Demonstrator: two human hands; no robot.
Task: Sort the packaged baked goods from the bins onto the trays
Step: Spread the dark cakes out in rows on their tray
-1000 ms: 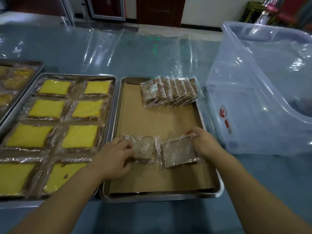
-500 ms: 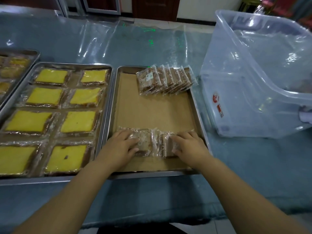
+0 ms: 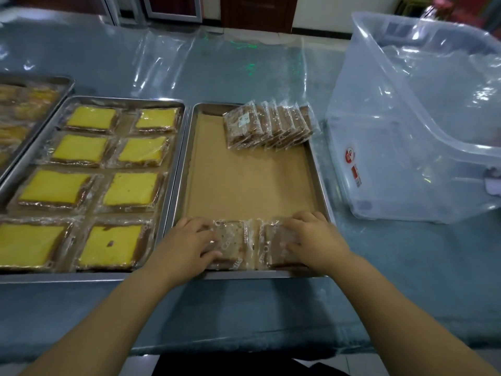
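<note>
Two clear-wrapped brown cake slices lie flat side by side at the near edge of the paper-lined metal tray (image 3: 187,164). My left hand (image 3: 187,244) rests on the left packet (image 3: 234,241), fingers spread over its left half. My right hand (image 3: 315,240) presses on the right packet (image 3: 271,245) and covers most of it. A row of several brown packets (image 3: 267,124) leans on edge at the tray's far right corner. The clear plastic bin (image 3: 406,147) stands to the right of the tray.
A second metal tray (image 3: 173,169) to the left holds several wrapped yellow cake slices (image 3: 81,149). A third tray (image 3: 32,104) shows at the far left edge. Clear plastic sheeting covers the blue-grey table (image 3: 244,71).
Both hands drew the two brown packets toward me, from the tray's middle to its near edge, and laid them flat. The right packet, earlier lifted at one edge, now lies down.
</note>
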